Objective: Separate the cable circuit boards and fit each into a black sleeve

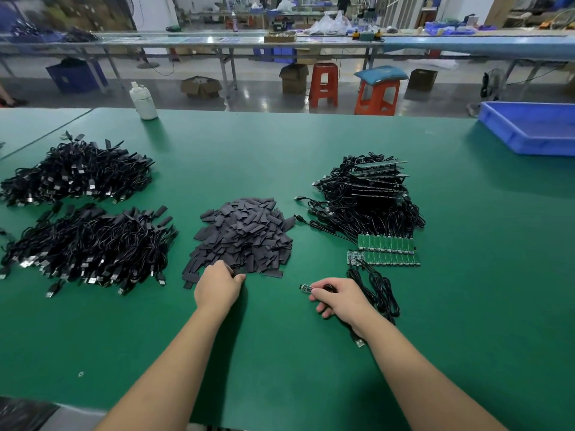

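Observation:
A heap of black sleeves (245, 234) lies in the middle of the green table. My left hand (217, 286) reaches its near edge and pinches one sleeve (239, 273) there. To the right, my right hand (337, 298) grips a single small circuit board (305, 288) whose black cable (378, 293) trails off to the right and under my wrist. Strips of joined green boards (385, 251) lie beyond it, at the foot of a stack of cabled board strips (370, 194).
Two piles of black cables with sleeved ends (77, 172) (90, 244) fill the left of the table. A white bottle (143, 101) stands at the far edge. A blue bin (529, 126) sits at the far right. Stools and boxes stand beyond the table.

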A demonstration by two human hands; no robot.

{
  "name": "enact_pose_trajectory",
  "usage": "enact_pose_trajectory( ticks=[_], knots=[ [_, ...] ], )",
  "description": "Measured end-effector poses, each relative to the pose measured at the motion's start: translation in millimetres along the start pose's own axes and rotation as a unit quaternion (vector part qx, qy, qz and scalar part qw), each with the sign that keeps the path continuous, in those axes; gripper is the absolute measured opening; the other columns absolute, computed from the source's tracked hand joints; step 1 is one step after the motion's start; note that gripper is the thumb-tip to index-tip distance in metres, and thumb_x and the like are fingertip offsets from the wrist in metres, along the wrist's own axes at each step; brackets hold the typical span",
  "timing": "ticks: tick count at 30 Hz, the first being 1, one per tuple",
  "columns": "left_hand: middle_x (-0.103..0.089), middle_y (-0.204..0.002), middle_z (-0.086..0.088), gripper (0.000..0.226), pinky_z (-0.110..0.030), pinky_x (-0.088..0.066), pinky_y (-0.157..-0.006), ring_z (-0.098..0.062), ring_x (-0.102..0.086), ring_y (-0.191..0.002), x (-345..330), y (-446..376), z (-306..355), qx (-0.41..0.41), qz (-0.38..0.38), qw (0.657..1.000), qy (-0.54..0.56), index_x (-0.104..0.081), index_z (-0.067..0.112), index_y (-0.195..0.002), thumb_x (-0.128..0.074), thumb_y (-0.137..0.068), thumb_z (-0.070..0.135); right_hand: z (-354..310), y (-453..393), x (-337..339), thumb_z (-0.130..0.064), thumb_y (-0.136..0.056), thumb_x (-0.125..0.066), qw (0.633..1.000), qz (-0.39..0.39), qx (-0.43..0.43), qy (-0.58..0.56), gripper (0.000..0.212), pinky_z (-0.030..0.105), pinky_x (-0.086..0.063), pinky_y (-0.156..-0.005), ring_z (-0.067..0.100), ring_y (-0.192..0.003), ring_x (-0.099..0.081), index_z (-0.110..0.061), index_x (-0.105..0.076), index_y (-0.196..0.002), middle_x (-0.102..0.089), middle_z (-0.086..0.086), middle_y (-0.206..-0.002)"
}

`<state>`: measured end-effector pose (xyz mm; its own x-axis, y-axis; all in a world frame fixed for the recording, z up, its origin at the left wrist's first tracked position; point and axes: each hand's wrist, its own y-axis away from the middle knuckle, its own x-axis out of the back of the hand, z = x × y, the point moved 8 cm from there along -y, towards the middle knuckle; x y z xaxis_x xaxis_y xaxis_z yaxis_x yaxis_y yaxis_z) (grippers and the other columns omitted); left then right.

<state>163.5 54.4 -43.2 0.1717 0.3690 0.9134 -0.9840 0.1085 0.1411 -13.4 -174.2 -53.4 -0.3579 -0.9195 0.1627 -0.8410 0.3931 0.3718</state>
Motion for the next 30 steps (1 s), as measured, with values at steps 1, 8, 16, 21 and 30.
enact_pose_trajectory(
  ticks=[1,8,16,21,30],
  knots=[
    [-0.061,-0.102,-0.005,0.032,-0.035,-0.053,-0.075,-0.025,-0.061,-0.089,0.1,-0.6,-0.5,0.001,-0.003,1.0,0.001,-0.058,0.018,-0.1,-0.064,-0.09,0.048,1.0,0.0,1.3,-0.007,-0.091,-0.066,1.0,-0.002,0.001,-0.004,0.01,0.028,-0.056,-0.059,0.015,-0.062,-0.063,-0.009,-0.071,-0.1,-0.075,0.014,-0.09],
    [-0.057,-0.095,0.002,0.011,-0.035,-0.051,-0.071,-0.021,-0.057,-0.09,9.3,6.2,7.7,-0.066,0.032,0.997,-0.001,-0.057,0.023,-0.09,-0.064,-0.089,0.032,3.3,3.1,-0.7,-0.009,-0.09,-0.069,1.0,-0.013,0.009,0.012,0.01,0.026,-0.057,-0.064,0.015,-0.063,-0.064,-0.011,-0.074,-0.098,-0.074,0.016,-0.089],
    [-0.068,-0.085,0.011,0.013,-0.026,-0.051,-0.077,-0.009,-0.064,-0.079,4.5,37.6,29.7,-0.174,0.003,0.967,0.186,-0.065,0.023,-0.099,-0.062,-0.094,0.012,-2.3,3.1,-3.6,-0.015,-0.1,-0.056,0.998,-0.056,-0.013,-0.013,0.013,0.03,-0.053,-0.055,0.022,-0.06,-0.064,-0.011,-0.062,-0.11,-0.069,0.012,-0.075],
    [-0.069,-0.064,0.002,0.022,-0.017,-0.04,-0.054,-0.002,-0.049,-0.049,-13.9,52.5,45.2,-0.119,-0.117,0.921,0.352,-0.073,0.03,-0.102,-0.059,-0.097,0.013,-15.9,6.6,0.0,-0.035,-0.098,-0.058,0.998,-0.044,-0.014,0.051,0.019,0.023,-0.04,-0.052,0.009,-0.053,-0.047,-0.024,-0.073,-0.102,-0.074,-0.002,-0.081],
    [-0.067,-0.073,0.007,0.028,-0.009,-0.041,-0.071,0.005,-0.058,-0.067,-6.2,80.2,86.2,-0.258,-0.141,0.916,0.273,-0.068,0.022,-0.121,-0.065,-0.094,0.018,-49.5,10.7,7.0,-0.014,-0.089,-0.07,0.999,-0.028,0.021,-0.002,0.015,0.031,-0.054,-0.09,0.013,-0.084,-0.068,-0.023,-0.077,-0.1,-0.078,0.003,-0.088]
  ],
)
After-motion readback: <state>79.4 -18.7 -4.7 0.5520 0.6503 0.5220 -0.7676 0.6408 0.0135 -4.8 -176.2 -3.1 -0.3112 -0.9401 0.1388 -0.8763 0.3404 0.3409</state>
